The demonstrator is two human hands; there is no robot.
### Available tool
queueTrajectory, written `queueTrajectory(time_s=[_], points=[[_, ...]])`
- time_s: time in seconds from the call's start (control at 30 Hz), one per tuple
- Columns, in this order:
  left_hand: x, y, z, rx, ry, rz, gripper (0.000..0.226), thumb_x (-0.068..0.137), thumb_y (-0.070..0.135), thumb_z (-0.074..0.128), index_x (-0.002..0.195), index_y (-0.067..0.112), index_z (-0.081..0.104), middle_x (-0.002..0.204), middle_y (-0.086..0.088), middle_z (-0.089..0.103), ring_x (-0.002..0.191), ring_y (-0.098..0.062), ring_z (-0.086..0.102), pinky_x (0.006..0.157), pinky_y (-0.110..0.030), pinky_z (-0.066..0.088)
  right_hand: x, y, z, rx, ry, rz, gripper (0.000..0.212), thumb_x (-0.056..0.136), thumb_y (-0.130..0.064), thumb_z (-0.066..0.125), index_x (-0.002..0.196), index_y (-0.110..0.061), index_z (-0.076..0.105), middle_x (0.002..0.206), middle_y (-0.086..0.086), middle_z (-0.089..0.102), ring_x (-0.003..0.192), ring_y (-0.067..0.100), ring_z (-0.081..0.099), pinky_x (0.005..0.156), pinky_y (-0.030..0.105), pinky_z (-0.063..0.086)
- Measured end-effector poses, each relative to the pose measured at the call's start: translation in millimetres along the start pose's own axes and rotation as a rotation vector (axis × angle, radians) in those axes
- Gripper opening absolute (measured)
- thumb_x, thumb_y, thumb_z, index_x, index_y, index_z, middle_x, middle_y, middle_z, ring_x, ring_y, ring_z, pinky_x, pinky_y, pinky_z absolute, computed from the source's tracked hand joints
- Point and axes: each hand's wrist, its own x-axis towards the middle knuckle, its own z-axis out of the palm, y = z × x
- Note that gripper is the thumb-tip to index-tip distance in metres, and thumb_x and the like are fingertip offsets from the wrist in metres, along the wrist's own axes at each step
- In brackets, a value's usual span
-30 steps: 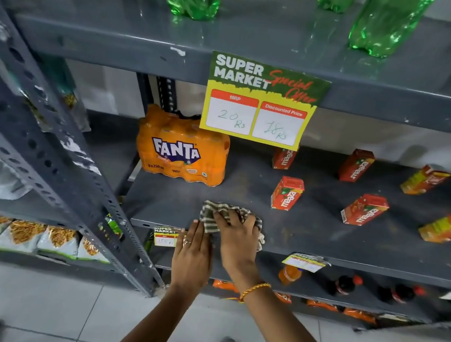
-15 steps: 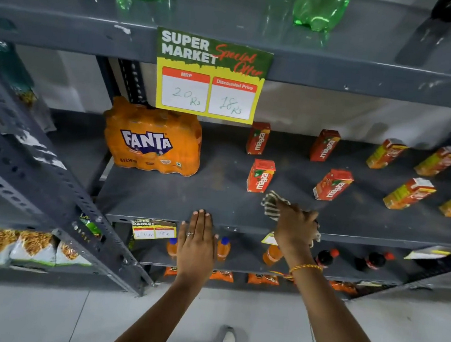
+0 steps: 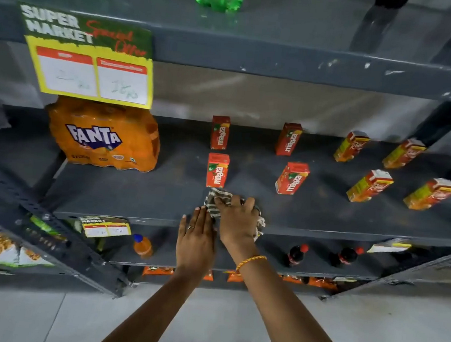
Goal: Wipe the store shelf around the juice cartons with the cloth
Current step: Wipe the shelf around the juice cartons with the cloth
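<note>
Now the wiping step is in hand: the right hand (image 3: 237, 221) presses the striped cloth (image 3: 217, 201) flat on the shelf (image 3: 134, 198), fingers curled over it, just at 6 o'clock of the nearest juice carton (image 3: 217, 170). The left hand (image 3: 196, 239) rests on the shelf edge, fingers straight and together. Next, the cloth probably must pass around this carton without pushing it.

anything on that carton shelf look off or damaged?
No spill or toppled carton. The front Maaza carton stands turned askew, unlike the squared one by the cloth. The upper shelf edge has chipped paint. The right hand presses the cloth; the left hand rests flat.
</note>
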Motion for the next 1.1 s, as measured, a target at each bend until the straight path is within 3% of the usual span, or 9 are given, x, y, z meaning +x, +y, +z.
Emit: queueTrajectory(time_s=[0.1, 0.2, 0.3, 0.43, 0.63, 0.77, 0.97, 1.1], points=[[4, 23, 8, -0.005, 0.077, -0.015, 0.038, 0.093, 0.024, 0.045, 0.123, 0.003, 0.056, 0.128, -0.015, 0.059, 0.125, -0.030, 0.048, 0.107, -0.052, 0.024, 4, 27, -5, 0.002, -0.036, 0.001, 0.052, 0.093, -0.027, 0.057, 0.142, -0.030, 0.041, 0.141, 0.009, 0.040, 0.124, 0.041, 0.036, 0.097, 0.048, 0.042], [6, 39, 12, -0.040, 0.109, -0.082, 0.051, 0.093, 0.031, 0.024, 0.121, 0.003, 0.057, 0.127, -0.016, 0.060, 0.124, -0.030, 0.050, 0.107, -0.051, 0.027, 5, 61, -8, 0.005, -0.079, 0.039, 0.053, 0.094, -0.018, 0.053, 0.143, -0.027, 0.038, 0.143, 0.011, 0.035, 0.125, 0.039, 0.035, 0.097, 0.046, 0.046], [8, 44, 17, -0.050, 0.131, -0.137, 0.051, 0.093, 0.031, 0.023, 0.120, 0.004, 0.058, 0.124, -0.015, 0.062, 0.123, -0.028, 0.051, 0.106, -0.052, 0.031, 4, 97, -14, 0.028, -0.131, 0.154, 0.050, 0.095, -0.015, 0.048, 0.144, -0.023, 0.037, 0.141, 0.012, 0.037, 0.125, 0.038, 0.036, 0.096, 0.047, 0.049], [10, 46, 18, -0.054, 0.128, -0.165, 0.046, 0.094, 0.028, 0.030, 0.123, 0.004, 0.056, 0.127, -0.015, 0.060, 0.126, -0.028, 0.048, 0.108, -0.051, 0.027, -3, 119, -26, 0.053, -0.146, 0.335, 0.053, 0.089, -0.019, 0.056, 0.139, -0.017, 0.041, 0.137, 0.015, 0.042, 0.123, 0.037, 0.037, 0.095, 0.052, 0.048], [5, 46, 13, -0.042, 0.128, -0.121, 0.050, 0.091, 0.027, 0.026, 0.119, -0.001, 0.058, 0.124, -0.019, 0.061, 0.121, -0.032, 0.053, 0.104, -0.052, 0.033, -13, 60, -10, -0.009, -0.003, 0.006, 0.050, 0.093, -0.015, 0.048, 0.141, -0.025, 0.038, 0.133, 0.018, 0.044, 0.117, 0.039, 0.039, 0.093, 0.050, 0.042], [2, 42, 13, -0.028, 0.095, -0.088, 0.050, 0.090, 0.026, 0.027, 0.122, -0.001, 0.056, 0.127, -0.019, 0.059, 0.122, -0.032, 0.051, 0.104, -0.053, 0.032, -3, 61, -4, -0.091, -0.036, -0.031, 0.050, 0.095, -0.021, 0.048, 0.143, -0.032, 0.037, 0.136, 0.017, 0.042, 0.120, 0.038, 0.038, 0.094, 0.046, 0.041], [2, 37, 23, -0.037, 0.084, -0.081, 0.044, 0.097, 0.027, 0.035, 0.133, 0.004, 0.044, 0.138, -0.016, 0.049, 0.132, -0.029, 0.039, 0.110, -0.047, 0.019, -11, 127, -2, -0.082, -0.019, 0.122, 0.056, 0.093, -0.017, 0.048, 0.144, -0.035, 0.035, 0.135, 0.014, 0.043, 0.119, 0.036, 0.039, 0.094, 0.045, 0.041], [6, 45, 23, -0.042, 0.040, -0.146, 0.054, 0.097, 0.037, 0.019, 0.137, 0.006, 0.037, 0.145, -0.014, 0.041, 0.137, -0.027, 0.030, 0.112, -0.044, 0.006, -15, 174, -9, -0.060, -0.020, 0.308, 0.053, 0.090, -0.017, 0.051, 0.140, -0.030, 0.042, 0.138, 0.016, 0.043, 0.123, 0.037, 0.038, 0.096, 0.045, 0.041]])
